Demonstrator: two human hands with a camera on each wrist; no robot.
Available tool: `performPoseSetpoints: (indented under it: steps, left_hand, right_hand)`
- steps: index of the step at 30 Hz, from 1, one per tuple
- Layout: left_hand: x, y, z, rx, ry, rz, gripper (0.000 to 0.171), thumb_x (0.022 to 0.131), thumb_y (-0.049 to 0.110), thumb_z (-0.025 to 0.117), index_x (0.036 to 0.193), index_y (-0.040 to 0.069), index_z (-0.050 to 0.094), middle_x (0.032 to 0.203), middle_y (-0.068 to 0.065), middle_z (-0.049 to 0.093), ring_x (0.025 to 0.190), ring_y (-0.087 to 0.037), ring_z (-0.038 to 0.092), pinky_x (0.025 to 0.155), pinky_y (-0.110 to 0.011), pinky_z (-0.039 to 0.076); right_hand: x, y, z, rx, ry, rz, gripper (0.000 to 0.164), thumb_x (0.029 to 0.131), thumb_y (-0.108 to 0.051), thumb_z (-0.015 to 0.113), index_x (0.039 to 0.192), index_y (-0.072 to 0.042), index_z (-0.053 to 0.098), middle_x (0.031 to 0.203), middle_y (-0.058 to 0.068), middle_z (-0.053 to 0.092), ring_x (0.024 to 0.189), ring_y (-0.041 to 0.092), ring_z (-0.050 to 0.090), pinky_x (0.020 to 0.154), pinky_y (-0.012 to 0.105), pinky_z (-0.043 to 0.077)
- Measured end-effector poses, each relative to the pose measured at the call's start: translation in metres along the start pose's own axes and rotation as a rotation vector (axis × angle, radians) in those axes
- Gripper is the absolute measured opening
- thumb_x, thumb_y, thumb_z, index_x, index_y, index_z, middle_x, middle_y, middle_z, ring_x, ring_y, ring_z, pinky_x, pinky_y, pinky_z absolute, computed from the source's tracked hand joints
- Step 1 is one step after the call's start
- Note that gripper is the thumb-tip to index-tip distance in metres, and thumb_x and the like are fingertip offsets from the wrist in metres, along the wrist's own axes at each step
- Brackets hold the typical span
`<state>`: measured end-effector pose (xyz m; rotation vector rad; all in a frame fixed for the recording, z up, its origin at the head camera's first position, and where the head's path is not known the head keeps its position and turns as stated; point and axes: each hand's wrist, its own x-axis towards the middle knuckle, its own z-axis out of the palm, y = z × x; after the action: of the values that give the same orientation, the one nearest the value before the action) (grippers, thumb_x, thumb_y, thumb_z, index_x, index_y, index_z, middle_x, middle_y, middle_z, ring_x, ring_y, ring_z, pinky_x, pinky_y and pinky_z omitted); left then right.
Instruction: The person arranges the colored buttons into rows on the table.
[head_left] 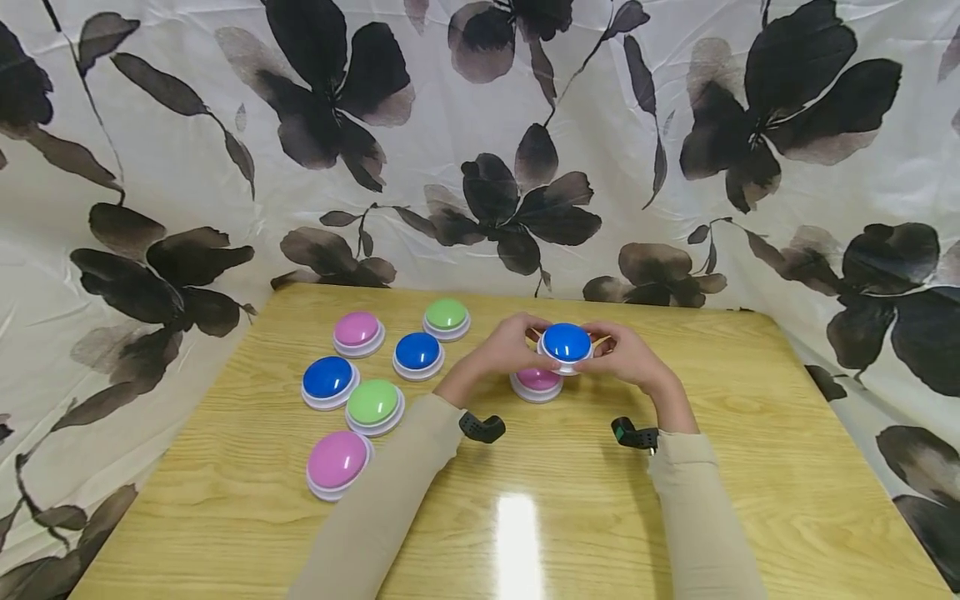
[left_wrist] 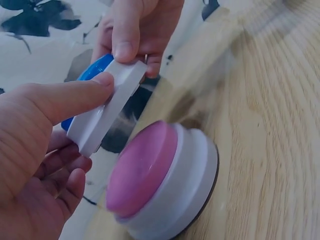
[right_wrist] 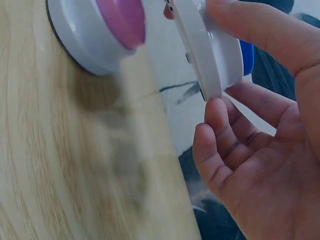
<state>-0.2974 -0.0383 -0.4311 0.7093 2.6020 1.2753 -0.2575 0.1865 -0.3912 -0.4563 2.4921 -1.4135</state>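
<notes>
Background: A pale cloth [head_left: 495,200] with dark printed flowers hung behind the wooden tabletop [head_left: 817,500].
Held blue button [head_left: 567,342]: It was in the air over the tabletop, toward the far edge and slightly right of the middle.
Left hand [head_left: 513,346]: It was grasping the left side of this button, with the thumb against the white base [left_wrist: 102,125].
Right hand [head_left: 624,357]: It was grasping the opposite side, also between thumb and fingers.
Lone pink button [head_left: 537,381]: It stood on the tabletop near the held one; the left wrist view showed a gap — they did not touch.
Group toward the left edge: Two pink buttons [head_left: 337,462], two blue buttons [head_left: 327,380] and two green buttons [head_left: 373,404] stood dome upward, the farthest green one near the far edge.
Step in hand: In my judgement, the button was being carried or positioned by both hands.
Next move: It probably called for an even grip and enough clearance from the pink dome — a low pass could knock it.
Writing: I could read no brand, label or letters on the domes; small dark marks under the held button were too unclear.
</notes>
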Motion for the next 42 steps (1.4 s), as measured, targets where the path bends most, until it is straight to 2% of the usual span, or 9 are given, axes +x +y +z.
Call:
performPoseSetpoints:
  steps: [6,13,24,35,42]
  left_hand:
    - [0.007,0.006,0.005,-0.005,-0.048,0.010,0.068,0.074,0.030,0.086,0.131,0.003,0.059,0.119,-0.005,0.060,0.104,-0.019,0.055,0.080,-0.024,0.051]
    - [0.015,0.010,0.011,0.028,-0.091,0.007,0.067,0.075,0.031,0.085,0.130,0.004,0.059,0.118,-0.004,0.060,0.103,-0.017,0.055,0.081,-0.024,0.050]
    - [0.027,0.009,0.021,0.023,-0.134,-0.019,0.069,0.071,0.031,0.088,0.128,0.004,0.060,0.115,-0.002,0.062,0.099,-0.015,0.058,0.082,-0.024,0.050]
    - [0.029,0.014,0.027,0.110,-0.193,-0.050,0.068,0.074,0.029,0.087,0.131,0.005,0.059,0.120,-0.004,0.061,0.100,-0.015,0.058,0.084,-0.025,0.050]
    - [0.034,0.010,0.033,0.134,-0.209,-0.057,0.070,0.074,0.031,0.087,0.131,0.005,0.058,0.121,-0.004,0.062,0.099,-0.014,0.058,0.085,-0.025,0.050]
  right_hand:
    - [-0.003,0.008,-0.007,0.022,0.009,0.025,0.066,0.076,-0.008,0.083,0.133,0.005,0.052,0.118,0.024,0.053,0.092,0.037,0.051,0.073,0.031,0.049]
    - [0.003,0.046,-0.013,0.033,0.028,0.017,0.069,0.076,-0.016,0.085,0.135,0.001,0.052,0.120,0.021,0.053,0.091,0.034,0.051,0.071,0.028,0.050]
    - [0.002,0.063,-0.017,0.017,0.038,0.045,0.071,0.073,-0.020,0.087,0.134,-0.003,0.054,0.121,0.019,0.053,0.093,0.034,0.050,0.077,0.035,0.049]
    - [-0.002,0.076,-0.011,0.025,0.053,0.062,0.070,0.074,-0.021,0.086,0.134,-0.003,0.054,0.122,0.018,0.054,0.094,0.032,0.053,0.076,0.034,0.050]
    - [-0.002,0.084,-0.010,0.023,0.057,0.074,0.071,0.074,-0.022,0.086,0.135,-0.003,0.053,0.121,0.017,0.055,0.092,0.031,0.053,0.077,0.033,0.049]
